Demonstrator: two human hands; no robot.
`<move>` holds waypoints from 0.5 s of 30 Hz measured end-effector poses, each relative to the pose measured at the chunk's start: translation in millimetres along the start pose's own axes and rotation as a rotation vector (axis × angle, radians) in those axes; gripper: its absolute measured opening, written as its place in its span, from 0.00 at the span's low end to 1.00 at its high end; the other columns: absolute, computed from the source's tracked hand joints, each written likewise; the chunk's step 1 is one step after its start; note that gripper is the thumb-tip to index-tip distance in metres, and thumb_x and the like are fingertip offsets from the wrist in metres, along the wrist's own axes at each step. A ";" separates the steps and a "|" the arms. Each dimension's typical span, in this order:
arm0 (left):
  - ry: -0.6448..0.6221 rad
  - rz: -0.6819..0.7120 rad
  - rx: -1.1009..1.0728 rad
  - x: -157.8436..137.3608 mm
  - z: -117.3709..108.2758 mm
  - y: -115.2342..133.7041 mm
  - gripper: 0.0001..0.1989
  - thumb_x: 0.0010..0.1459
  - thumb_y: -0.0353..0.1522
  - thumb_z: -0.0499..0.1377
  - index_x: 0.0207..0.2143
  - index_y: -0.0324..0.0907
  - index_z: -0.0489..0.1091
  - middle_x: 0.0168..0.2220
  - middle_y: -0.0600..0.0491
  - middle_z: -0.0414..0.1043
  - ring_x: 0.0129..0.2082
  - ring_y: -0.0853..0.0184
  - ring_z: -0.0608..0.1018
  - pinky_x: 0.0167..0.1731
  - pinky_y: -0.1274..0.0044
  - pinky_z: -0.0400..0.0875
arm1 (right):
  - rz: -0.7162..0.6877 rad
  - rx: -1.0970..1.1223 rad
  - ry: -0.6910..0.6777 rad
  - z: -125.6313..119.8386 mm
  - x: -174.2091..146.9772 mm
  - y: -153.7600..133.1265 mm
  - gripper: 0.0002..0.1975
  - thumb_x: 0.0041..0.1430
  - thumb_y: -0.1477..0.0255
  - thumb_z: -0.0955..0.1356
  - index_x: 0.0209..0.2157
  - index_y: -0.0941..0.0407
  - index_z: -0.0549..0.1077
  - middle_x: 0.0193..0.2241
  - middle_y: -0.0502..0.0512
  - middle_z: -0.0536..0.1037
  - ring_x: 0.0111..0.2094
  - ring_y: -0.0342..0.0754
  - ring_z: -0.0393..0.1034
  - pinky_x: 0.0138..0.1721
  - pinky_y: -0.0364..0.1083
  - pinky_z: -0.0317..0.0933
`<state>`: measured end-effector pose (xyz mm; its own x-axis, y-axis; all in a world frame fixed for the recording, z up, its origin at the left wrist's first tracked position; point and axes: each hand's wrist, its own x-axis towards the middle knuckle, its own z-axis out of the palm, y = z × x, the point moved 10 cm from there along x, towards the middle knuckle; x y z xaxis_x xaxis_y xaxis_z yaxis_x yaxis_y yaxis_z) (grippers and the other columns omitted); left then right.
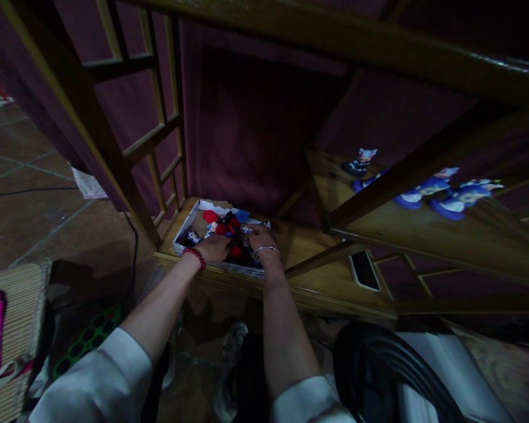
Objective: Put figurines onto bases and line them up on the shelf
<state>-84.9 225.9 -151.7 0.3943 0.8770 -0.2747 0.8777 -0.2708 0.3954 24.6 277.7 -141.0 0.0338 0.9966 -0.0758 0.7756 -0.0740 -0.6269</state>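
Both of my hands reach into a shallow white cardboard box [186,231] on the low wooden shelf. Inside lie small figurines and parts, with several red pieces [210,216], a blue piece [242,215] and a small blue-and-white figurine [193,236]. My left hand [216,249], with a red bead bracelet, is at the box's near side, its fingers curled among dark pieces. My right hand [261,237], with a silver bracelet, is at the right end, fingers bent inward beside small pale pieces. Dim light and the hands hide what the fingers grip.
To the right, a higher wooden shelf [361,217] bears several figurines [465,197] on round bases. A dark-screened device [364,270] lies on the low shelf. Wooden lattice [152,138] rises at the left. A round black object [379,358] stands near my right arm.
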 end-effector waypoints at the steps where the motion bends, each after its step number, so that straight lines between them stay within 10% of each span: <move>1: -0.002 -0.003 -0.002 0.0 -0.3 -0.2 0.14 0.53 0.31 0.45 0.38 0.39 0.65 0.38 0.46 0.70 0.36 0.64 0.72 0.34 0.76 0.64 | 0.003 0.032 0.013 -3.7 -1.2 0.0 0.16 0.49 0.77 0.59 0.37 0.55 0.73 0.34 0.52 0.76 0.37 0.43 0.68 0.40 0.40 0.60; 15: 0.317 -0.153 -0.352 5.4 -28.5 -14.7 0.12 0.50 0.29 0.48 0.37 0.36 0.65 0.34 0.44 0.71 0.34 0.62 0.72 0.33 0.74 0.64 | -0.099 0.322 -0.045 22.0 1.0 -10.1 0.07 0.46 0.73 0.62 0.30 0.55 0.68 0.27 0.47 0.74 0.29 0.41 0.67 0.33 0.41 0.61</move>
<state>-103.4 245.9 -134.0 0.1177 0.9885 -0.0947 0.7524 -0.0265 0.6581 2.9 278.6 -151.8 -0.0651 0.9974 -0.0315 0.5342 0.0082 -0.8453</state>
